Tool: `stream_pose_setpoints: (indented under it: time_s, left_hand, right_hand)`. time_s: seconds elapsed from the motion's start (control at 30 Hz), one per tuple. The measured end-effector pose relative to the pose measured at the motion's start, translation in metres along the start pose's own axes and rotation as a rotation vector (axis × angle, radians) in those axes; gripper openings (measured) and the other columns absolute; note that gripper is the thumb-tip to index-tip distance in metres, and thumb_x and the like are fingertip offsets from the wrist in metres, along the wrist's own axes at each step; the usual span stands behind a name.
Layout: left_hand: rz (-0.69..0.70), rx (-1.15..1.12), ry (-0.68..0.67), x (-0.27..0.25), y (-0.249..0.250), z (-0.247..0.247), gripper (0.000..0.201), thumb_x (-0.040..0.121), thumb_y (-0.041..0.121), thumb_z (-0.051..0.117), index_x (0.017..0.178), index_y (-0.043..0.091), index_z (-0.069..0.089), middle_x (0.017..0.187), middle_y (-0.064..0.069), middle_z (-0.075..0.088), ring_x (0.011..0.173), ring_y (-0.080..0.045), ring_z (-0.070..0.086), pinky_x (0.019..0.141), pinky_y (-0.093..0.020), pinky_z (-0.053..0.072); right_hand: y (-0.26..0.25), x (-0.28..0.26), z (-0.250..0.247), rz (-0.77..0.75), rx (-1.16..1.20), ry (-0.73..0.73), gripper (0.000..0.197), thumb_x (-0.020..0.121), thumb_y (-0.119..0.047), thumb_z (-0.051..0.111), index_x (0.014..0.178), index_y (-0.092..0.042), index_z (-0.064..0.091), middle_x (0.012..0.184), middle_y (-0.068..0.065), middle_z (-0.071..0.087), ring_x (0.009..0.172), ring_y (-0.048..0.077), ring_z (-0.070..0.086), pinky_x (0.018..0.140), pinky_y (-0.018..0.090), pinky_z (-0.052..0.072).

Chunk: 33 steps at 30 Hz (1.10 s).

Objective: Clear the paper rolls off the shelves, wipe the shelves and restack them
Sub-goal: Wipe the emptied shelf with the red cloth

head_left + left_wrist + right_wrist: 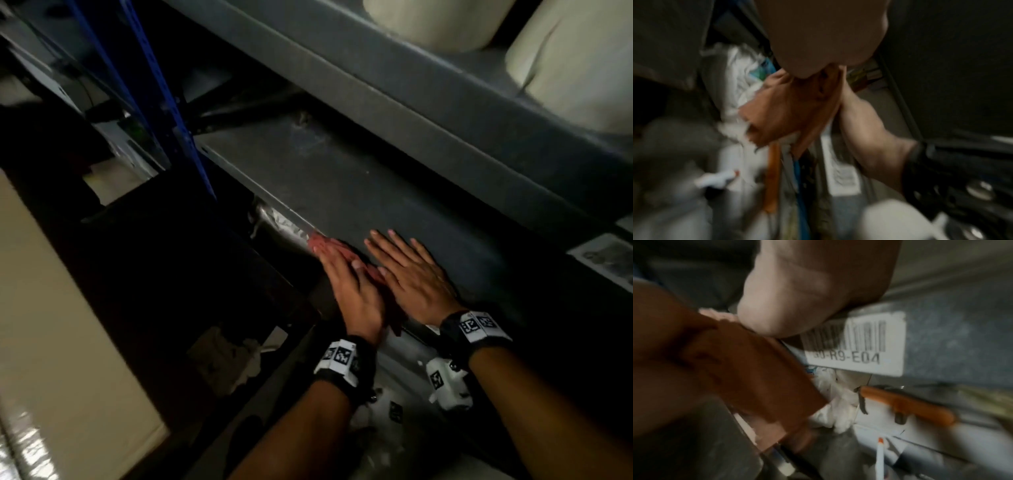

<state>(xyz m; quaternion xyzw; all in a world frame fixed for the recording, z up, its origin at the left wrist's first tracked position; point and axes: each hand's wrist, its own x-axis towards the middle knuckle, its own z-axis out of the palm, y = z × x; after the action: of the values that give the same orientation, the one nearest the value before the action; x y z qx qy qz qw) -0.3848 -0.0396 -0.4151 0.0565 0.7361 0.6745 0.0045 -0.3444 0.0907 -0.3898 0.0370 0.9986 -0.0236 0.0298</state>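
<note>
Both hands lie side by side at the front edge of a bare dark grey shelf [342, 178]. My left hand [342, 274] presses a reddish cloth [325, 246] onto the shelf lip with straight fingers. In the left wrist view the cloth [785, 110] hangs down below the palm. Just to the right, my right hand [407, 270] rests flat on the shelf with its fingers spread, holding nothing. Two cream paper rolls [438, 20] [575, 61] stand on the shelf above, at the top right.
A blue upright post [164, 102] stands left of the shelf. A white barcode label [855, 344] is stuck on the shelf's front face. Below lie crumpled white wrapping [233, 359] and an orange-handled tool [906, 404]. A tan box [51, 325] sits at the left.
</note>
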Motion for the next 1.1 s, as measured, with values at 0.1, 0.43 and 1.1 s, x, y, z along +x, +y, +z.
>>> stream_pose_setpoints:
  time_s: [0.1, 0.43, 1.1]
  left_hand:
    - [0.025, -0.042, 0.104, -0.006, 0.003, 0.024, 0.063, 0.112, 0.005, 0.036, 0.165, 0.001, 0.004, 0.174, -0.012, -0.010, 0.162, -0.013, -0.008, 0.129, -0.026, 0.000]
    - [0.077, 0.031, 0.384, 0.098, -0.027, 0.006, 0.057, 0.110, 0.008, 0.039, 0.164, -0.001, 0.022, 0.172, -0.022, 0.011, 0.160, -0.018, 0.007, 0.126, -0.018, 0.004]
    - [-0.093, 0.318, 0.275, 0.165, -0.017, -0.022, 0.076, 0.100, 0.023, 0.041, 0.165, -0.002, 0.009, 0.172, -0.026, -0.002, 0.160, -0.039, 0.005, 0.129, -0.042, 0.012]
  right_hand:
    - [0.007, 0.003, 0.006, 0.002, 0.123, 0.063, 0.055, 0.111, -0.036, 0.016, 0.165, -0.036, 0.021, 0.172, -0.018, 0.010, 0.159, 0.004, 0.005, 0.129, 0.039, 0.012]
    - [0.016, 0.001, 0.020, -0.023, 0.207, 0.156, 0.054, 0.111, -0.031, 0.021, 0.164, -0.029, 0.028, 0.171, -0.013, 0.020, 0.159, 0.006, 0.011, 0.129, 0.042, 0.017]
    - [0.015, 0.001, 0.018, 0.004, 0.206, 0.183, 0.054, 0.111, -0.042, 0.021, 0.163, -0.033, 0.030, 0.170, -0.016, 0.022, 0.158, 0.002, 0.013, 0.128, 0.037, 0.015]
